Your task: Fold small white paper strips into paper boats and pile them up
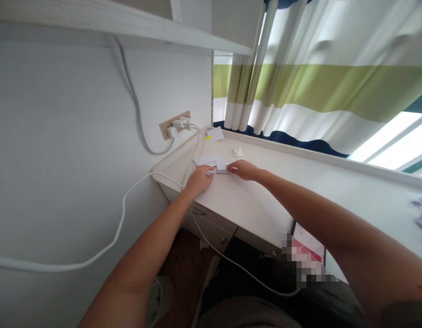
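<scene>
Both my arms reach out to the far left corner of a white desk (265,200). A folded piece of white paper (211,161) lies there. My left hand (200,178) rests on its near left edge, fingers curled and pinching the paper. My right hand (243,169) presses on the paper's right end, fingers bent down onto it. The hands are too small in view to make out each finger.
A wall socket (175,124) holds white chargers; white cables (122,214) hang off the desk's left end. A crumpled scrap (237,151) and a note with a yellow tag (213,134) lie behind. Striped curtain (316,86) behind, shelf (129,25) above, drawers (214,230) below.
</scene>
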`<state>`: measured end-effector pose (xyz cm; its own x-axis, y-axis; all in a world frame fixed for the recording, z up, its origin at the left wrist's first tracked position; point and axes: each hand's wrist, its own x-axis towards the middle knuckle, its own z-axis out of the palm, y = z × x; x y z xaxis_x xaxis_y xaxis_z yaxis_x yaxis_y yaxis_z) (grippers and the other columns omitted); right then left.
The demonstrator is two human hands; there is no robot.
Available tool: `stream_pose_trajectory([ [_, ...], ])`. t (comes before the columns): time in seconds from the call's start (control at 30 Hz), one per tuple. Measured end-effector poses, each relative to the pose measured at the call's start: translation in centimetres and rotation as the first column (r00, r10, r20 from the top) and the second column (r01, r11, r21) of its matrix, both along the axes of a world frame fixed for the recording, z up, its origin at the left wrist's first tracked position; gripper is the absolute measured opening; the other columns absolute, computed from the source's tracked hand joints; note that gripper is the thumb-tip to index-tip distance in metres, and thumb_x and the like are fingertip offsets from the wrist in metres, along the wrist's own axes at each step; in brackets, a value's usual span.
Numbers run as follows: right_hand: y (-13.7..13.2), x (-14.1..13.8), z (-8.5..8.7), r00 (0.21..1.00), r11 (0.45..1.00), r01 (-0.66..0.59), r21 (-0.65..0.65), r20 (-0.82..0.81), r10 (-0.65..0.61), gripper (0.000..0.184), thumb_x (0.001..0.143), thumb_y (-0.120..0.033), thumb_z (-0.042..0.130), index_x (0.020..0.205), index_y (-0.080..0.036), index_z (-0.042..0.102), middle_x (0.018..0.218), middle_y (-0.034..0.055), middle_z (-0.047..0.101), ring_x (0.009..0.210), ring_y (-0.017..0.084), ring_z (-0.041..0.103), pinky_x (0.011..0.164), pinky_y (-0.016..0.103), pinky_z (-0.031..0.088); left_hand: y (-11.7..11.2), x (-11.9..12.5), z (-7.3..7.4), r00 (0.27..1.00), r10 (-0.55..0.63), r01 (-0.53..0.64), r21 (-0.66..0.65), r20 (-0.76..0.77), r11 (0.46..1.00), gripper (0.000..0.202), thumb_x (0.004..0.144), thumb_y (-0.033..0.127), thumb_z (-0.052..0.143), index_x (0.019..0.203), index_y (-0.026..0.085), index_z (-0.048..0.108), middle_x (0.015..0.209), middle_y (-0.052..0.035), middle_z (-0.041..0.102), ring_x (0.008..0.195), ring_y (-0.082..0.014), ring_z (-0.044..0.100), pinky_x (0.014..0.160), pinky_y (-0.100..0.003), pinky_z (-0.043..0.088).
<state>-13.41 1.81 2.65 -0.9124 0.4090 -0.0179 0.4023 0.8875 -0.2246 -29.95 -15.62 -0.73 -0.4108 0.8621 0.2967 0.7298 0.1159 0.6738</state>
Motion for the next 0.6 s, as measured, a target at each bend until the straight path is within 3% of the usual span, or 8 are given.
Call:
stream_pose_trajectory([
  [0.13,-0.1,0.2,1.6,0.984,0.991,0.132,0.026,-0.124,-0.128,0.031,0.111,-0.022,0.052,0.119,-0.016,0.081,0.121,0.0192,0.082,0.108,0.033,0.076,0.091,0.036,0.052,0.5,0.0,0.0,0.999,0.021,-0.023,0.048,0.044,0.999,0.029,0.091,0.013,0.065,0.116,0.018,0.079,0.134,-0.0144,0.078,0.136,-0.0311,0.066,0.127,-0.048,0.042],
  [0.23,-0.1,0.9,3.4,0.928,0.969,0.247,0.026,-0.295,-0.229,0.041,0.114,-0.026,0.039,0.124,-0.014,0.077,0.125,0.0189,0.079,0.110,0.031,0.073,0.088,0.035,0.050,1.7,1.1,0.6,0.995,0.039,-0.047,0.091,0.089,0.995,0.035,0.096,0.017,0.065,0.129,0.014,0.072,0.136,-0.0181,0.076,0.132,-0.0290,0.069,0.122,-0.047,0.047],
  [0.3,0.1,2.2,4.4,0.844,0.949,0.291,-0.124,-0.433,-0.316,0.039,0.111,-0.028,0.043,0.112,-0.012,0.078,0.108,0.0143,0.081,0.096,0.028,0.072,0.080,0.033,0.049,3.0,2.7,1.3,0.967,0.016,-0.051,0.131,0.253,0.990,0.041,0.097,0.021,0.068,0.137,0.010,0.066,0.134,-0.0214,0.076,0.127,-0.0268,0.072,0.115,-0.043,0.053],
  [0.37,0.3,4.5,4.8,0.731,0.892,0.245,-0.379,-0.532,-0.427,0.035,0.105,-0.032,0.051,0.096,-0.012,0.078,0.091,0.0090,0.078,0.083,0.024,0.068,0.072,0.031,0.047,4.6,5.2,2.0,0.862,-0.082,0.004,0.155,0.500,0.988,0.044,0.096,0.026,0.073,0.136,0.011,0.065,0.132,-0.0207,0.077,0.115,-0.0239,0.076,0.103,-0.038,0.059],
  [0.43,0.4,7.8,4.4,0.641,0.806,0.170,-0.567,-0.558,-0.528,0.034,0.099,-0.038,0.057,0.090,-0.013,0.077,0.082,0.0056,0.074,0.076,0.021,0.063,0.070,0.030,0.047,6.6,8.3,2.8,0.741,-0.200,0.113,0.174,0.642,0.978,0.037,0.099,0.037,0.072,0.127,0.013,0.069,0.120,-0.0160,0.080,0.099,-0.0208,0.078,0.088,-0.033,0.062],
  [0.5,0.4,11.8,3.7,0.567,0.715,0.126,-0.688,-0.541,-0.621,0.033,0.094,-0.043,0.062,0.088,-0.014,0.078,0.080,0.0050,0.073,0.074,0.020,0.062,0.072,0.031,0.050,8.8,12.0,3.3,0.662,-0.318,0.239,0.211,0.678,0.948,0.036,0.097,0.043,0.075,0.116,0.013,0.074,0.105,-0.0116,0.082,0.089,-0.0184,0.075,0.079,-0.029,0.060],
  [0.6,0.5,18.3,2.6,0.439,0.619,0.142,-0.772,-0.512,-0.739,0.029,0.089,-0.044,0.071,0.082,-0.016,0.076,0.081,0.0064,0.074,0.081,0.020,0.066,0.079,0.033,0.056,12.2,17.5,3.7,0.642,-0.374,0.318,0.211,0.670,0.924,0.032,0.091,0.042,0.081,0.101,0.011,0.078,0.089,-0.0087,0.080,0.073,-0.0158,0.068,0.061,-0.025,0.053],
])
